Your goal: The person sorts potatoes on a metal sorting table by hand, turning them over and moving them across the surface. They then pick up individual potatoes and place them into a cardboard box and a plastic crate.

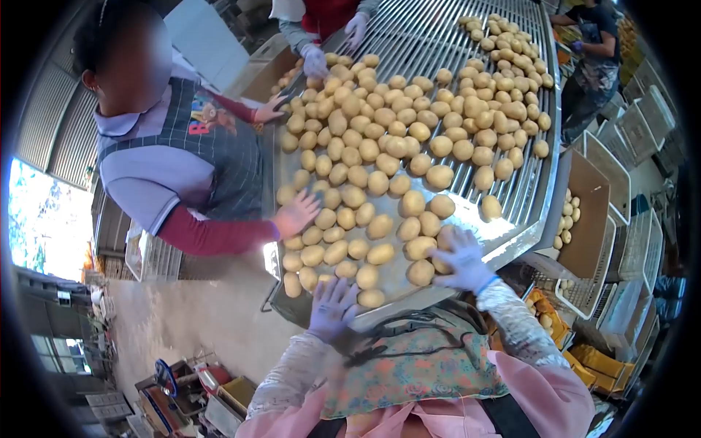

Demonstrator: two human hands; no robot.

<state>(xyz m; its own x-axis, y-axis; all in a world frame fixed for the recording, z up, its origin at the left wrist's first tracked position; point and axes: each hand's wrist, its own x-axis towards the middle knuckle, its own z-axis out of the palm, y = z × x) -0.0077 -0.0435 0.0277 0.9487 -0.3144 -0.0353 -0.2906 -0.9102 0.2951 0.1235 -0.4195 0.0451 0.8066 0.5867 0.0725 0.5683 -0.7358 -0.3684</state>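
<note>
Many potatoes lie loose on a metal sorting table, whose far part is made of rollers. My left hand, in a purple glove, is at the table's near edge, its fingers spread beside the closest potatoes. Farther right, my right hand, gloved the same way, has its fingers apart and reaches against the potatoes at the right side of the near group. Neither hand is closed around a potato.
To the left a person in a checked apron has both hands at the potatoes. Another person's gloved hands are at the far left edge. A third person stands far right. Cardboard-lined crates and plastic baskets line the right.
</note>
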